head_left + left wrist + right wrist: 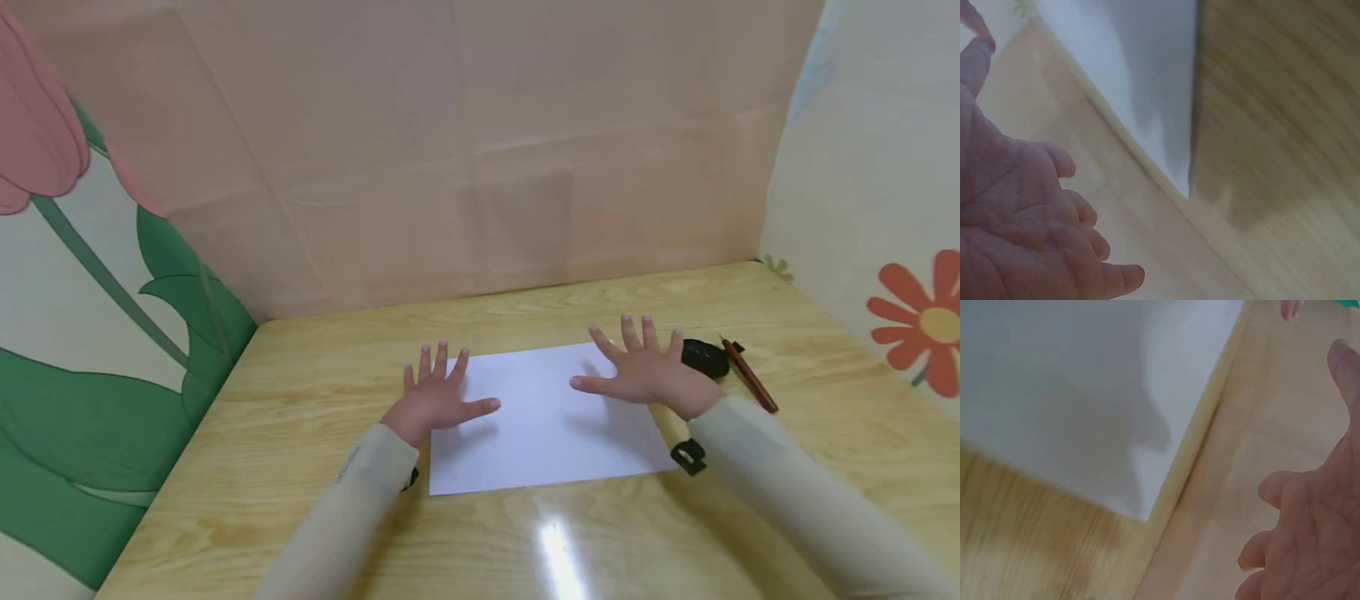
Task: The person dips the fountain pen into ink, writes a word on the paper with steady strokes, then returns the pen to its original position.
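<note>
A white sheet of paper (540, 442) lies flat on the wooden table. My left hand (438, 402) hovers over its left edge, fingers spread and palm down, holding nothing. Over the right part of the sheet, my right hand (647, 372) is likewise spread wide with nothing in it. Shadows of both hands fall on the paper, apart from the hands. In the left wrist view, a corner of the sheet (1154, 81) shows beside the palm; the right wrist view shows another corner of the sheet (1085, 394).
Just right of my right hand sit a black rounded object (707, 358), its kind unclear, and a slim reddish-brown pen-like stick (750, 375). The wooden table (300, 467) meets a pinkish backdrop (390, 208) behind. Flower-printed panels (840, 192) stand at both sides.
</note>
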The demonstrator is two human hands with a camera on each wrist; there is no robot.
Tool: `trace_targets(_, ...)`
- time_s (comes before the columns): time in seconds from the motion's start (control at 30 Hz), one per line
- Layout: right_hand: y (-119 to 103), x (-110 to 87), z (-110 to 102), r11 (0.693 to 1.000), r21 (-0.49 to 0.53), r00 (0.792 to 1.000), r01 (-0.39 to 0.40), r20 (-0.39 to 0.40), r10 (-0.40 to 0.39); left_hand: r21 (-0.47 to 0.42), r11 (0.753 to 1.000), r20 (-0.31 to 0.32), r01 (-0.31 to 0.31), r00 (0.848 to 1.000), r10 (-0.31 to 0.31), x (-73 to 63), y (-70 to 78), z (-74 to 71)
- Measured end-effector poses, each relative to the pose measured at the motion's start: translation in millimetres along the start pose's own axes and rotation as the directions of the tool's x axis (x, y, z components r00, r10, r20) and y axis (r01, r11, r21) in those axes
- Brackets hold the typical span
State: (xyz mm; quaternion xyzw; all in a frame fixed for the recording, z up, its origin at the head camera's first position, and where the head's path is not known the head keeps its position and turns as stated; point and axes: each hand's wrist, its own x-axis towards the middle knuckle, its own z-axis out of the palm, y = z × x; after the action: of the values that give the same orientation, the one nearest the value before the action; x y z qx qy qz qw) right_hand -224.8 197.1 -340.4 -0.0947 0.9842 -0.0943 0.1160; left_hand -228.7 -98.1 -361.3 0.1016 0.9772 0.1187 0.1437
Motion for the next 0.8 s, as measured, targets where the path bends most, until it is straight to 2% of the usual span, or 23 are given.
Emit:
trace_targets(0.3, 39.1, -11.6, -1.1, 0.997, 0.041, 0.998, -0.064, -0.012, 0.065, -0.028, 0.999, 0.020, -0.041, 0.999, 0.041, -3.3, -15.2, 4.9)
trace_targets(0.43, 58.3, -15.5, -2.0, 0.995, 0.049, 0.996, -0.082, -0.039, 0.084, -0.038, 0.999, 0.046, -0.035, 0.998, 0.037, -3.8, -19.1, 5.0)
trace_targets(0.53, 72.0, -19.3, -1.6, 0.994, 0.063, 0.995, -0.088, -0.049, 0.092, -0.048, 0.998, 0.062, -0.040, 0.997, 0.043, -1.9, -22.7, 6.5)
trace_targets(0.8, 100.2, -27.7, 3.9, 0.984, 0.141, 0.993, -0.105, -0.043, 0.112, 0.000, 0.999, 0.127, -0.051, 0.991, 0.050, 8.4, -36.2, 17.1)
